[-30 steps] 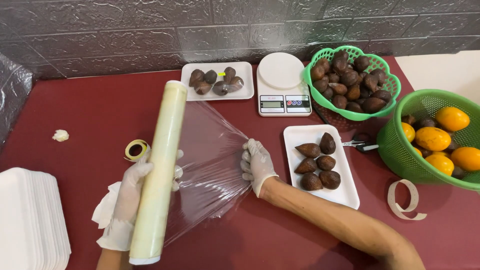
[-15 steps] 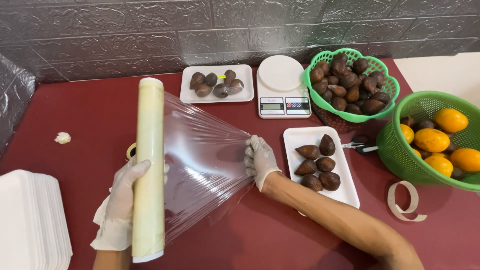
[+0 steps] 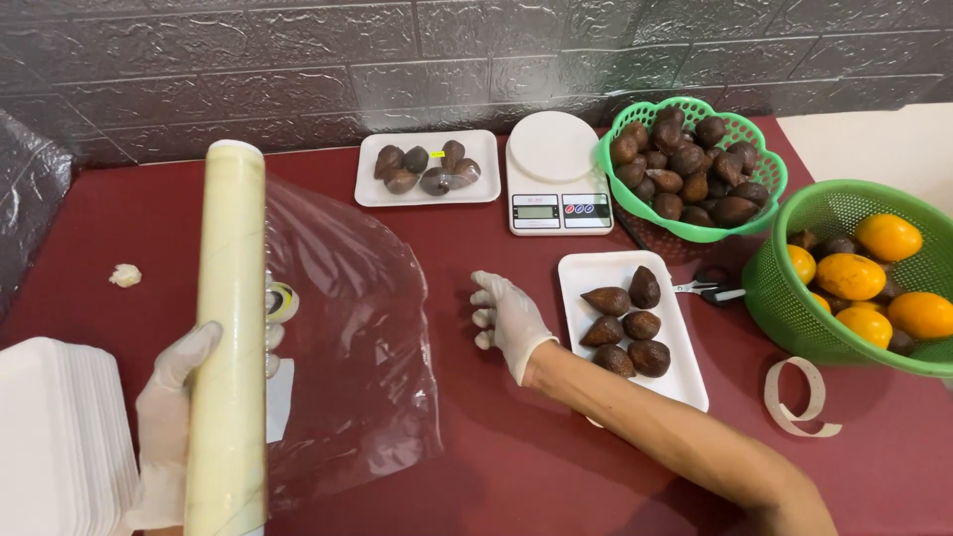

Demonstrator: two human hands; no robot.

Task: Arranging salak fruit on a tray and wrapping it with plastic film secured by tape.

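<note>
While gripping the long pale-yellow roll of clear cling film (image 3: 228,337) at lower left, left gloved hand (image 3: 169,417) wrapped around it, holding it upright and slightly tilted. Loose transparent sheet of film (image 3: 352,347) trailing rightward from roll, over dark red tabletop (image 3: 476,457). Right gloved hand (image 3: 508,318) at centre frame, fingers loosely curled, empty, apart from sheet's edge, just left of white rectangular foam tray (image 3: 685,382) with brown scaly fruits (image 3: 627,323). Stack of white foam trays (image 3: 55,437) at far lower left. White digital kitchen scale (image 3: 556,174) at upper centre; two green plastic baskets (image 3: 774,179) at right.
</note>
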